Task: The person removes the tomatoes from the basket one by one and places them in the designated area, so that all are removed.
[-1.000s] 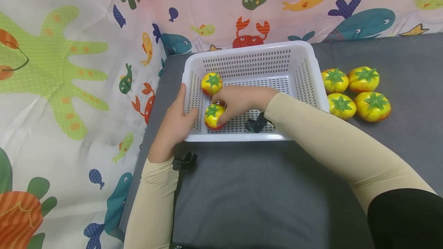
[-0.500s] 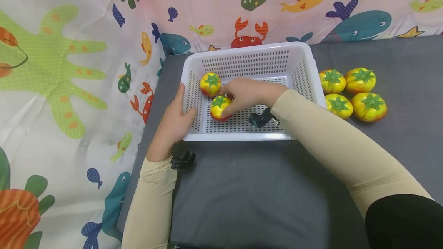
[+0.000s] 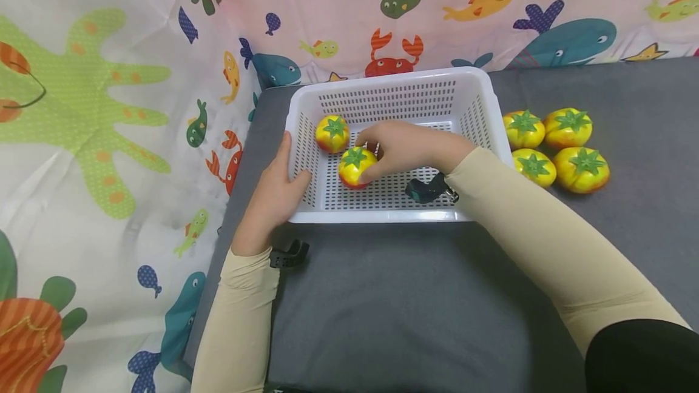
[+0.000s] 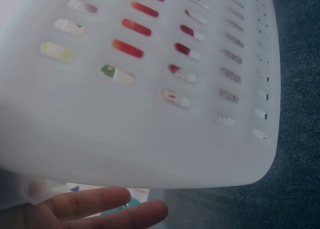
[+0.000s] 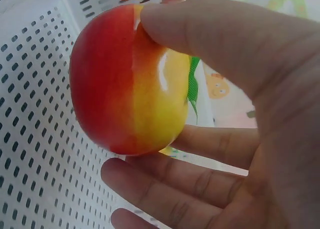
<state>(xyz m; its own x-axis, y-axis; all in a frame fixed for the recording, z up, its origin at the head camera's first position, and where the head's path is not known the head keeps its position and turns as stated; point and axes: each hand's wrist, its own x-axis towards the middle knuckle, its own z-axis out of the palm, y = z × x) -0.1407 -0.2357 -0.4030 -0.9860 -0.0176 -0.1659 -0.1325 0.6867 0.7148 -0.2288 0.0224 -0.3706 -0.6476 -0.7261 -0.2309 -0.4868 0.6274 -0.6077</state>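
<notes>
A white perforated plastic basket point(image 3: 377, 217) stands on the grey table. Inside it, my right hand point(image 3: 401, 145) holds a red-and-yellow toy fruit point(image 3: 351, 167) with a green star-shaped leafy top. Thumb and fingers pinch its sides in the right wrist view, where the red underside of the fruit point(image 5: 112, 84) shows. Another such fruit point(image 3: 329, 135) sits just behind, near the basket's left wall. My left hand point(image 3: 275, 191) rests at the left rim, thumb over the edge. In the left wrist view, straight fingers point(image 4: 125, 214) extend along the basket's wall point(image 4: 135, 139).
Several more of the same toy fruits point(image 3: 582, 171) stand grouped on the table right of the basket. A patterned curtain point(image 3: 327, 5) with sea animals hangs behind and to the left. The grey tabletop point(image 3: 393, 302) stretches in front of the basket.
My right hand has drawn the held fruit rightward and slightly back from beside the basket's left end, away from the other fruit. The left hand has stayed at the rim.
</notes>
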